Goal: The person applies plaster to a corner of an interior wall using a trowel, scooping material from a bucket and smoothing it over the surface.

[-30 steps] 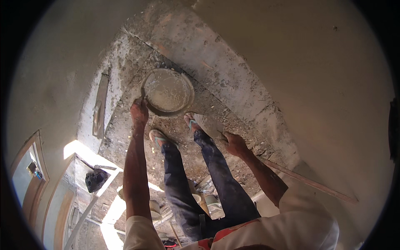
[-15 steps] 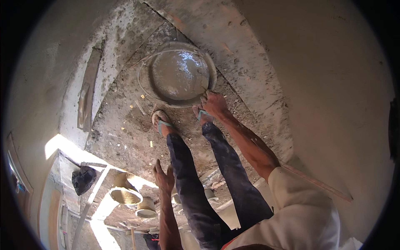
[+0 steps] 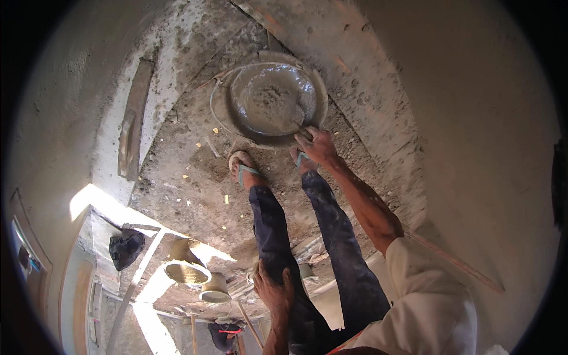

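A wide round bucket (image 3: 322,100) with a wire handle stands on the dirty floor ahead of my feet, holding wet grey mortar (image 3: 266,97). At its near right rim, my right hand (image 3: 316,145) is closed around what looks like a mortar-coated trowel (image 3: 299,116). The trowel's far end dips into the mortar, so its shape is partly hidden. My left hand (image 3: 273,290) lies on my left leg near the knee, fingers apart, holding nothing.
A long wooden float (image 3: 135,124) lies on the floor to the left. Lower left are a tipped bucket (image 3: 187,269), a smaller bucket (image 3: 215,288) and a dark bag (image 3: 126,248). A plastered wall (image 3: 479,148) rises on the right; a wooden strip (image 3: 452,258) leans near it.
My left hand has come from the air beside my leg to rest on it. The mortar surface has turned from smooth to churned, with the trowel shifted slightly in it. The view has shifted a little.
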Tool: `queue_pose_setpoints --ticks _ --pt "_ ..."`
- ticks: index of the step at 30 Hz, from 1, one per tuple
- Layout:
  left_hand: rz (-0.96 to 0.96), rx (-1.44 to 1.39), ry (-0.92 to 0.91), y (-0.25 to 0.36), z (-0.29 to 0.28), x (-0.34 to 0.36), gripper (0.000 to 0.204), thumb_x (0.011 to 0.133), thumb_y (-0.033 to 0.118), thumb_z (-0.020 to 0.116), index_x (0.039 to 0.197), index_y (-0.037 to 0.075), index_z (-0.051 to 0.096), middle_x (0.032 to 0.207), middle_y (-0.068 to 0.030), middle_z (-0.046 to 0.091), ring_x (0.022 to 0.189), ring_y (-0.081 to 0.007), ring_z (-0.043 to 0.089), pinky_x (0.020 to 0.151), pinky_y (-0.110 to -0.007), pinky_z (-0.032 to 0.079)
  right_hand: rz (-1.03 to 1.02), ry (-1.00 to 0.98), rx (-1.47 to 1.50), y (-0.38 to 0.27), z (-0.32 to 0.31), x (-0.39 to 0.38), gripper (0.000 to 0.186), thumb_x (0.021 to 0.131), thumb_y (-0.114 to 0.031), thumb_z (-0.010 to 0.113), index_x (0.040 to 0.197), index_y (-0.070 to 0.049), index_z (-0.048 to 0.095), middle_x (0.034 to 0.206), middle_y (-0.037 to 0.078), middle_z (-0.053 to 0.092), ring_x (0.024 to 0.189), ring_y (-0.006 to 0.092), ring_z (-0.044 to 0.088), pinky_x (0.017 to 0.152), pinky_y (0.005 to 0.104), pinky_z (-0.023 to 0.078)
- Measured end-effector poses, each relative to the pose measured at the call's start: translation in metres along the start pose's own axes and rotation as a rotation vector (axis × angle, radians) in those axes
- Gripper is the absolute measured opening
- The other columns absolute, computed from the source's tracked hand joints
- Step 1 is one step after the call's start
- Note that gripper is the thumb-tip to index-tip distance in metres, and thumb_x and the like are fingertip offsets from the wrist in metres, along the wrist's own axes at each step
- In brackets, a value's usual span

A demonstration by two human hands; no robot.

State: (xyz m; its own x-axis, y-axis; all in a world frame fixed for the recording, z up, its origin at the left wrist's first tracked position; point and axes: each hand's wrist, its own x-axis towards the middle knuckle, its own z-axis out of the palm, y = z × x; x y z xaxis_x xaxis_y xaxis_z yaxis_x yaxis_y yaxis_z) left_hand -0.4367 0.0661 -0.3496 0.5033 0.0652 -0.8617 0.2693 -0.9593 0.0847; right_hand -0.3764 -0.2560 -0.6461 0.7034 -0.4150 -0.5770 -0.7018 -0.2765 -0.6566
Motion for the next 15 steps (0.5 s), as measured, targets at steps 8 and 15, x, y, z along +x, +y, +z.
queue_pose_setpoints --ticks 8,15 --pt "0.007 0.041 0.014 -0.005 0.013 0.005 0.080 0.084 0.032 0.080 0.151 0.004 0.046 0.149 -0.0200 0.053 0.140 -0.0405 0.047 0.119 -0.054 0.033 0.041 0.059 -0.093 -0.027 0.009 -0.007 0.028 0.097 -0.027 0.073 0.102 0.001 0.069 0.089 0.021 0.074 0.081 0.0347 0.074 0.072 0.0437 0.057" --pt "0.025 0.029 0.040 -0.004 0.014 0.010 0.075 0.084 0.033 0.080 0.147 0.004 0.051 0.148 -0.0182 0.054 0.139 -0.0394 0.048 0.117 -0.053 0.035 -0.114 0.120 -0.283 -0.028 -0.023 -0.017 0.025 0.099 -0.024 0.069 0.099 0.001 0.068 0.089 0.018 0.073 0.079 0.0336 0.073 0.068 0.0424 0.057"
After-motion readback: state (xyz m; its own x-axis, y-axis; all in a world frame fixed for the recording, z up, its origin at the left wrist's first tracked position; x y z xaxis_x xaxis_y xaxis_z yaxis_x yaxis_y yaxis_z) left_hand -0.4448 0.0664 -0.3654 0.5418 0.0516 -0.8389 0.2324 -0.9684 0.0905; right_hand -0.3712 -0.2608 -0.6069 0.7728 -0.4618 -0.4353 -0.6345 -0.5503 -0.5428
